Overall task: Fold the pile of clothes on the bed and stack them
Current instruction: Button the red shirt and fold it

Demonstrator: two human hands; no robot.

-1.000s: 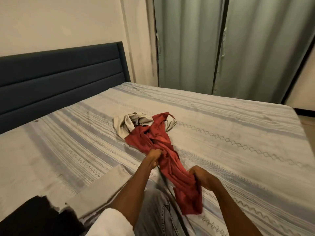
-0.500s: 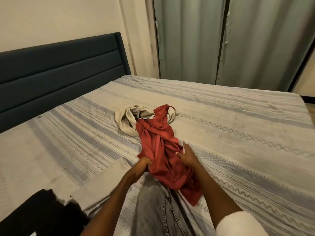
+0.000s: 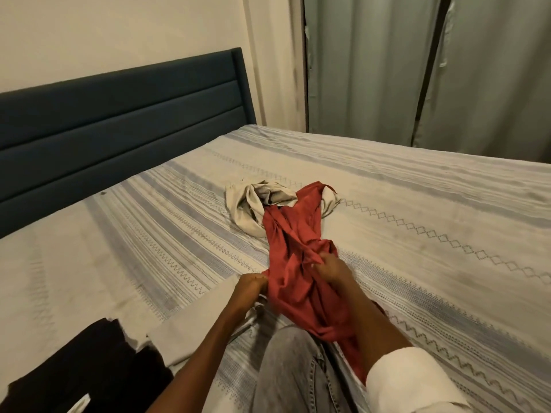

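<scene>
**Both hands on the red garment at the near edge of the bed**

A red garment [image 3: 293,263] lies in a long crumpled strip on the striped bedsheet [image 3: 417,219], running from the middle of the bed toward the person. Its far end overlaps a crumpled beige garment [image 3: 247,210] that sits in a loose heap near the middle of the bed. Its near end drapes over the person's grey jeans [image 3: 292,374].

The left hand [image 3: 250,286] grips the left edge of the red cloth, its fingers curled around the fabric. The right hand [image 3: 329,268] holds a bunched fold nearer the middle of the same garment, fingers curled in and pinching the cloth. The two hands are close together, with red fabric between them.

At the near left, a flat beige piece [image 3: 190,323] lies on the sheet, and a dark garment [image 3: 89,368] lies beside it at the near-left corner. A dark blue headboard [image 3: 119,114] stands at the far left, and grey curtains [image 3: 417,70] hang beyond the bed.
</scene>
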